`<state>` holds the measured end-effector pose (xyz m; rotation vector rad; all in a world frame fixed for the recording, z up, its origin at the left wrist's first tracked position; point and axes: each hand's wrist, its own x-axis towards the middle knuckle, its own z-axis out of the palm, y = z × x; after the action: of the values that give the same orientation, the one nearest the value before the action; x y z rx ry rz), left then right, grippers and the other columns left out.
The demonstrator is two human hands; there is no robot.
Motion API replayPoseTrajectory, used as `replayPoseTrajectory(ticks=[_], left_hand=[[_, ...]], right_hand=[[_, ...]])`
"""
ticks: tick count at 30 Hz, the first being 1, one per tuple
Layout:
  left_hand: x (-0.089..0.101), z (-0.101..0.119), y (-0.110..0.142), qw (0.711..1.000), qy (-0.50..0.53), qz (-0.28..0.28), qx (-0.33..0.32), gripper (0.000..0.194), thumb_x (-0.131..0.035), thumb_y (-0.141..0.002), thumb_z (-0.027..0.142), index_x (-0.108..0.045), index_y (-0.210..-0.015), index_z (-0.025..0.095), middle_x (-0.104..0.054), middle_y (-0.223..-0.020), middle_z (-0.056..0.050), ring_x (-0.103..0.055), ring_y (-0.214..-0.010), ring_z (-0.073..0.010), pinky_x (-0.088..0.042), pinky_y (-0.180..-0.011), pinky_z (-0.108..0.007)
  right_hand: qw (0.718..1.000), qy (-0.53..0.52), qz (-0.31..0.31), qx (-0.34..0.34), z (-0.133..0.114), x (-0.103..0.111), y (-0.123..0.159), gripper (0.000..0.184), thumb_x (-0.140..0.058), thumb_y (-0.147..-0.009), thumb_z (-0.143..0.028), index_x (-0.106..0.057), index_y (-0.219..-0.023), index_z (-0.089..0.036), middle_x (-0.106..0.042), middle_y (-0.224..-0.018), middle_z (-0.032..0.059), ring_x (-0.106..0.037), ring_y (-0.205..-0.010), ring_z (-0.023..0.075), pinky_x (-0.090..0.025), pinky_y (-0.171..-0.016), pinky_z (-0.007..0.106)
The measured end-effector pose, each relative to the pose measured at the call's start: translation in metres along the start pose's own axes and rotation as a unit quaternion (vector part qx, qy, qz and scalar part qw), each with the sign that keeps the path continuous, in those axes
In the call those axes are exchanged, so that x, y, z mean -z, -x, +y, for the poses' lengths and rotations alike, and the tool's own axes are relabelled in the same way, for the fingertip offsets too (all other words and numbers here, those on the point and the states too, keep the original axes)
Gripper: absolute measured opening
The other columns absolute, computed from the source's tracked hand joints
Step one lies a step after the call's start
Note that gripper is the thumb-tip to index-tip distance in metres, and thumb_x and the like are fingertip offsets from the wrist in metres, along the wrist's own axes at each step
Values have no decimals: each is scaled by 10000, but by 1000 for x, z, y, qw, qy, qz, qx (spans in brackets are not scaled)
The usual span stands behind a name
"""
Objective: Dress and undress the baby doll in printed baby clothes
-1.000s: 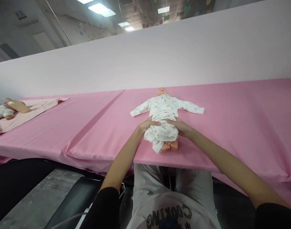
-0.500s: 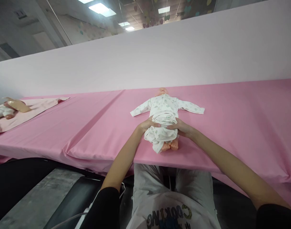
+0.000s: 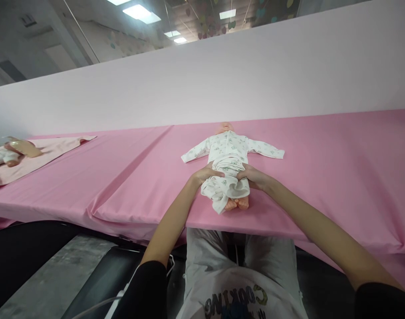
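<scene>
Trousers, grey (image 3: 205, 250), nearest me, with my pale top (image 3: 242, 281) above them; its print, upside down in view, reads in part as COOKING, cut by the lower frame edge. Black seat (image 3: 98, 274) to the left, grey floor (image 3: 52, 274) beyond it; a white cable (image 3: 98, 305) runs by my black left sleeve, its ends not traceable.

Table (image 3: 322, 186): covered in smooth pink cloth, creased left of centre, front edge hanging over my knees. The dressed doll (image 3: 227, 144) lies on its back in front of me, feet toward me, both sleeves spread wide. Bunched white cloth (image 3: 224, 188), small print, gathers over its hips and legs; only the feet (image 3: 242, 203) protrude.

Left hand (image 3: 205, 173): fingers closed on the bunch at its left side, thumb laid on top. Right hand (image 3: 254, 176): fingers closed on the opposite side, thumb bent over the fabric. On both, most fingertips are hidden by cloth; depth of grip cannot be told. Sleeve ends conceal the doll's hands. Its head is foreshortened, top hard to make out.

Far left: pale pink blanket (image 3: 52, 153) bearing a second doll (image 3: 26, 148), cut off by the frame, its pose unclear. Behind the table, a plain white partition (image 3: 202, 84); above it, glassy panes (image 3: 122, 35) showing bright ceiling lights (image 3: 139, 12) and small heart shapes, dim and blurred.
</scene>
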<state>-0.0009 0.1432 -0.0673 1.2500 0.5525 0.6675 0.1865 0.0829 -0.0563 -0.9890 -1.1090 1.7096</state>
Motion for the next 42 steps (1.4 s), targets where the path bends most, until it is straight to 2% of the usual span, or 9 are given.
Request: replayPoseTrajectory(ticks=[3,12,17,21,27,31,35,38,42], left_hand=[[0,1,0,1000,-14,-5,10,778,-835,-467,151,-558,-1195,133,-611,-1211,-167,-590,-1090,-309,-459,-938,-428],[-6,14,8,992,-111,-43,48,792,-804,-539,163,-502,-1271,199,-613,-1204,-118,-572,-1117,-300,-466,-926,-422],[-7,18,11,982,-177,-50,40,744,-793,-548,147,-536,-1241,223,-612,-1208,-94,-556,-1141,-284,-467,-927,-393],[-7,13,8,991,-123,-40,20,712,-778,-565,158,-536,-1235,169,-651,-1134,-120,-610,-1048,-286,-473,-898,-412],[-7,3,2,1000,10,-21,6,689,-717,-476,46,-587,-1151,90,-685,-1058,-157,-647,-968,-310,-491,-878,-394],[-3,1,2,997,73,-33,23,606,-684,-478,91,-615,-1080,69,-694,-1019,-175,-650,-957,-343,-498,-881,-432],[0,-1,4,996,76,-44,22,640,-738,-503,141,-587,-1122,78,-696,-1010,-176,-634,-1007,-345,-484,-917,-451],[-1,-1,6,998,58,-37,10,730,-772,-478,98,-560,-1177,103,-689,-1048,-165,-620,-1046,-334,-460,-960,-441],[-3,0,6,998,56,-23,1,759,-778,-498,103,-539,-1218,109,-679,-1079,-168,-616,-1057,-331,-453,-974,-445]], right_hand=[[1000,7,15,-21,-3,-1,2,569,-538,-471,23,-572,-1005,-171,-675,-884,36,-641,-823,220,-528,-634,281],[986,36,-163,20,-7,3,9,514,-771,-559,-139,-606,-1046,-160,-680,-993,69,-630,-924,221,-518,-722,278],[994,22,-99,47,-1,-1,9,569,-805,-516,-148,-610,-1050,-164,-686,-944,64,-636,-873,227,-517,-711,306],[997,11,-50,59,3,-3,5,455,-820,-529,-189,-613,-934,-162,-664,-746,15,-607,-661,158,-493,-643,282],[992,57,-86,66,1,-2,4,311,-792,-627,-371,-562,-730,-190,-447,-422,-71,-375,-413,81,-372,-475,237],[988,81,-117,65,2,3,4,341,-823,-579,-350,-552,-712,-189,-465,-459,-73,-389,-438,81,-392,-503,244],[994,57,-81,46,1,6,4,422,-844,-530,-255,-592,-860,-177,-617,-656,-23,-561,-608,132,-479,-585,253],[995,34,-71,56,-2,7,4,490,-812,-591,-241,-592,-1026,-191,-676,-899,32,-624,-809,173,-520,-699,269],[995,64,-59,49,-11,14,4,379,-753,-688,-280,-612,-1030,-198,-670,-995,38,-620,-911,163,-520,-757,245]])
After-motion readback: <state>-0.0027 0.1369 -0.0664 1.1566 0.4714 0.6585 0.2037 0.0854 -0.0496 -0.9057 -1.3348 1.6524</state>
